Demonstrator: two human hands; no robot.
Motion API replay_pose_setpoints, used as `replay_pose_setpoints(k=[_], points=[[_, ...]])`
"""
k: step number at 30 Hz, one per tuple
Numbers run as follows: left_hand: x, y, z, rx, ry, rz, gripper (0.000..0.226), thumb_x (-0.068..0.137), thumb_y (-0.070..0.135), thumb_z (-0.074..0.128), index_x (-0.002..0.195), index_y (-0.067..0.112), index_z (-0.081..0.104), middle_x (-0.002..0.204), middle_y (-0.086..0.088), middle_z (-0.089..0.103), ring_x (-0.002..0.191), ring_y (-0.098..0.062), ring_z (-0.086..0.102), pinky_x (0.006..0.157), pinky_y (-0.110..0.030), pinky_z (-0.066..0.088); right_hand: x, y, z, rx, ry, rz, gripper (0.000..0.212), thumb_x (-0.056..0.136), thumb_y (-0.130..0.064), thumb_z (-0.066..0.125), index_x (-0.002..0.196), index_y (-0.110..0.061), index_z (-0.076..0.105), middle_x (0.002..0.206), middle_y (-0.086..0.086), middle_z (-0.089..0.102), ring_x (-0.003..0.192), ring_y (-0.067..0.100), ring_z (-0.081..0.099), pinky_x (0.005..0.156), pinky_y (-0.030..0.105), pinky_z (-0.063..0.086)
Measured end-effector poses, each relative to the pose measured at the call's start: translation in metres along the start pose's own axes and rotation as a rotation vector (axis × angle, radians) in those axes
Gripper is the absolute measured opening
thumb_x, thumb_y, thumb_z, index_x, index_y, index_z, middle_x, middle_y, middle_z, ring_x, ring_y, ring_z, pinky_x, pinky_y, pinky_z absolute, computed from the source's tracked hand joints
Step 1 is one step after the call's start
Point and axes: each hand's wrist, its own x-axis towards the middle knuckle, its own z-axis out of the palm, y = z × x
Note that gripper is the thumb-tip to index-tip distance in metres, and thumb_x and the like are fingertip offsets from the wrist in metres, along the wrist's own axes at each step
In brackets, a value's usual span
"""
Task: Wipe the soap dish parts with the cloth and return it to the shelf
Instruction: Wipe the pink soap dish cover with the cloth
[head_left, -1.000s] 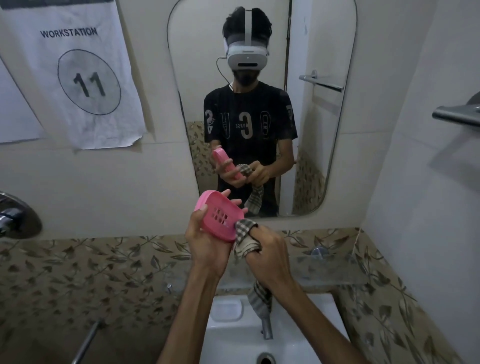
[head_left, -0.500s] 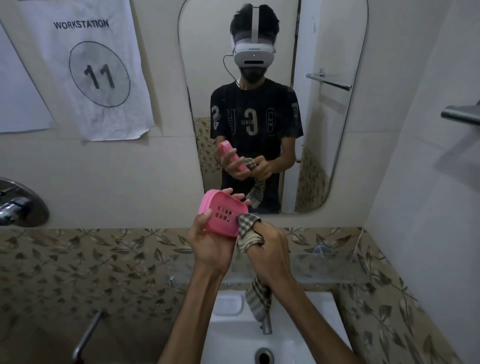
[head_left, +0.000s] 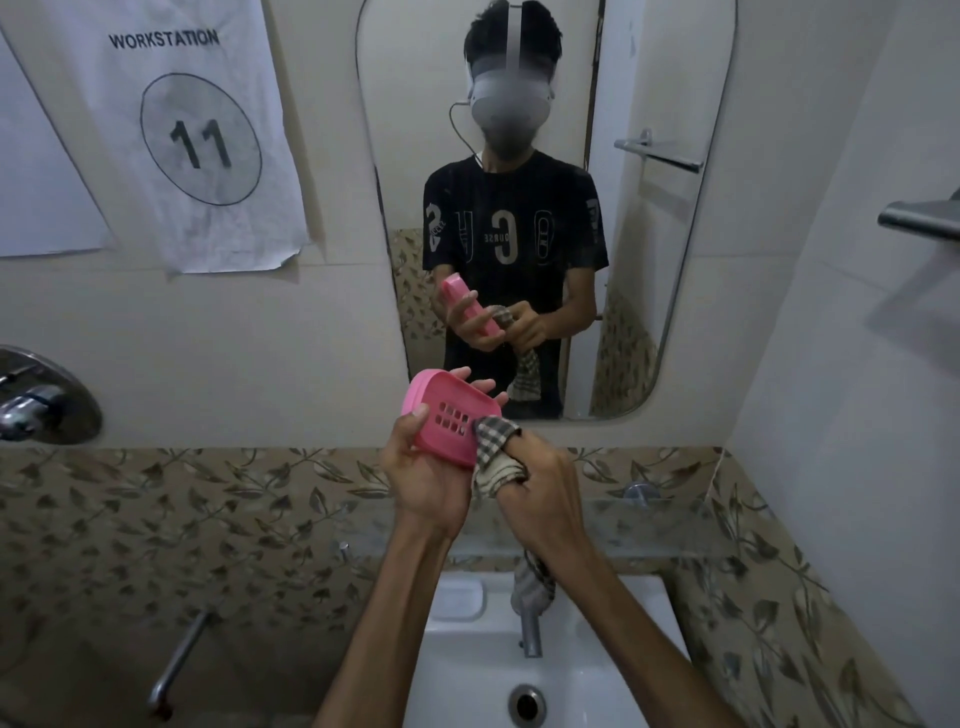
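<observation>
Wall paper sheet (head_left: 202, 135): "WORKSTATION", circled "11". Mirrored shirt lettering unclear.

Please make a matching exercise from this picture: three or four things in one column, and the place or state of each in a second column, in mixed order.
Things:
1. pink plastic soap dish
2. checked cloth
3. white ceramic sink
4. paper sign with number 11

Places or states:
a. on the wall, left of the mirror
b. below both hands
c. held in the left hand
d. wrapped over a finger of the right hand

Pairs: 1-c, 2-d, 3-b, 4-a
</observation>
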Motion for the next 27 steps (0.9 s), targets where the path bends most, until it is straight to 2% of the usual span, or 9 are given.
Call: replay_pose_setpoints(k=[3, 5, 8, 10, 13, 17, 20, 25, 27], points=[[-0.003, -0.001, 0.004, 0.004, 0.005, -0.026, 0.099, 0.068, 0.050, 0.083, 0.145, -0.004, 0.049, 0.134, -0.033, 0.056, 0.135, -0.060, 0.046, 0.119, -0.069, 0.024, -0.003, -0.003, 0.000, -0.030, -0.054, -0.074, 0.029, 0.098, -0.023, 0.055, 0.112, -0.014, 0.079, 0.076, -0.001, 0.064, 0.062, 0.014, 0.052, 0.054, 0.030, 0.038], [-0.003, -0.003, 0.002, -0.024, -0.021, -0.045, 0.103, 0.069, 0.049, 0.083, 0.147, -0.007, 0.045, 0.135, -0.035, 0.054, 0.135, -0.061, 0.047, 0.122, -0.069, 0.026, 0.002, 0.002, -0.002, -0.061, -0.007, -0.013, 0.022, 0.099, -0.018, 0.060, 0.109, -0.014, 0.079, 0.076, 0.000, 0.065, 0.062, 0.015, 0.053, 0.053, 0.033, 0.042], [-0.005, -0.004, 0.003, -0.020, 0.004, -0.021, 0.104, 0.068, 0.050, 0.083, 0.148, -0.005, 0.045, 0.136, -0.035, 0.054, 0.139, -0.063, 0.042, 0.118, -0.066, 0.032, 0.001, -0.002, -0.004, -0.081, -0.037, -0.071, 0.029, 0.099, -0.023, 0.055, 0.117, -0.015, 0.078, 0.075, -0.006, 0.060, 0.058, 0.006, 0.044, 0.055, 0.013, 0.031], [-0.006, -0.003, 0.002, -0.023, 0.006, -0.004, 0.101, 0.069, 0.050, 0.082, 0.147, -0.003, 0.047, 0.136, -0.033, 0.056, 0.139, -0.062, 0.042, 0.115, -0.065, 0.032, -0.002, -0.003, -0.005, -0.098, -0.093, -0.107, 0.035, 0.101, -0.030, 0.053, 0.124, -0.017, 0.077, 0.075, -0.008, 0.059, 0.059, 0.006, 0.044, 0.057, 0.010, 0.026], [-0.005, -0.003, 0.000, -0.027, -0.002, -0.003, 0.107, 0.067, 0.048, 0.084, 0.150, -0.006, 0.043, 0.138, -0.035, 0.053, 0.139, -0.062, 0.041, 0.121, -0.068, 0.029, 0.001, 0.004, -0.009, -0.109, -0.019, -0.036, 0.038, 0.100, -0.034, 0.052, 0.123, -0.017, 0.077, 0.073, -0.005, 0.058, 0.059, 0.009, 0.045, 0.053, 0.018, 0.027], [-0.007, -0.005, -0.002, 0.016, 0.042, 0.017, 0.098, 0.069, 0.049, 0.082, 0.144, -0.004, 0.050, 0.135, -0.034, 0.056, 0.137, -0.062, 0.044, 0.115, -0.064, 0.035, -0.008, 0.004, -0.008, -0.096, -0.103, -0.119, 0.035, 0.101, -0.030, 0.055, 0.124, -0.016, 0.078, 0.075, -0.003, 0.063, 0.062, 0.008, 0.045, 0.057, 0.022, 0.030], [-0.006, -0.008, -0.004, 0.010, 0.007, 0.000, 0.099, 0.072, 0.048, 0.082, 0.147, -0.006, 0.047, 0.138, -0.036, 0.053, 0.139, -0.063, 0.041, 0.119, -0.067, 0.031, -0.002, 0.011, -0.009, -0.100, -0.024, -0.001, 0.033, 0.101, -0.030, 0.057, 0.121, -0.015, 0.079, 0.074, 0.000, 0.064, 0.061, 0.016, 0.052, 0.054, 0.032, 0.038], [-0.006, -0.010, -0.006, 0.028, 0.024, -0.002, 0.096, 0.075, 0.053, 0.078, 0.146, -0.005, 0.048, 0.137, -0.036, 0.056, 0.138, -0.063, 0.043, 0.118, -0.067, 0.029, -0.010, -0.001, -0.002, -0.082, -0.107, -0.089, 0.033, 0.099, -0.024, 0.057, 0.122, -0.014, 0.079, 0.078, 0.003, 0.067, 0.063, 0.015, 0.053, 0.057, 0.023, 0.038], [-0.005, -0.010, -0.006, 0.030, 0.009, 0.001, 0.096, 0.074, 0.051, 0.078, 0.145, -0.005, 0.048, 0.137, -0.036, 0.055, 0.138, -0.063, 0.042, 0.119, -0.067, 0.031, -0.003, 0.002, -0.004, -0.096, -0.052, -0.021, 0.033, 0.100, -0.024, 0.059, 0.128, -0.017, 0.077, 0.076, 0.003, 0.065, 0.062, 0.017, 0.053, 0.055, 0.029, 0.040]])
